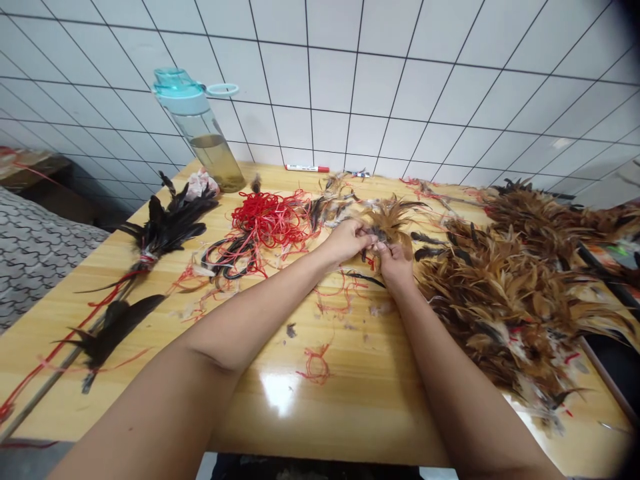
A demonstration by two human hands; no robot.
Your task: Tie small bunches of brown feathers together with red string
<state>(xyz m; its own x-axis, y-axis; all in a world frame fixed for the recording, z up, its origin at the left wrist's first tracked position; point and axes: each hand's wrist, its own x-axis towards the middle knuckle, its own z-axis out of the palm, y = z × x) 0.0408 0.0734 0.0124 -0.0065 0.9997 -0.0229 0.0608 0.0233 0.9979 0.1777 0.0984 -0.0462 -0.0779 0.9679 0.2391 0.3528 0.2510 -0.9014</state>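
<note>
Both hands meet over the middle of the wooden table point(330, 413). My left hand point(347, 240) pinches the base of a brown feather bunch point(393, 217), its thumb and fingers pressed together. Right against it, my right hand point(396, 263) is closed on the same bunch, with its plumes fanning out beyond the fingertips. A bit of red string point(371, 262) shows just under the hands. Close on the right lies a large pile of brown feathers point(495, 287). To the left of my left hand is a tangled heap of red string point(270, 220).
A water bottle point(213, 143) with a turquoise lid stands at the back left near the tiled wall. Black feathers point(170, 223) are tied to a stick point(65, 367) on the left. A red marker point(307, 169) lies at the back. Black-handled scissors point(227, 260) lie partly under string.
</note>
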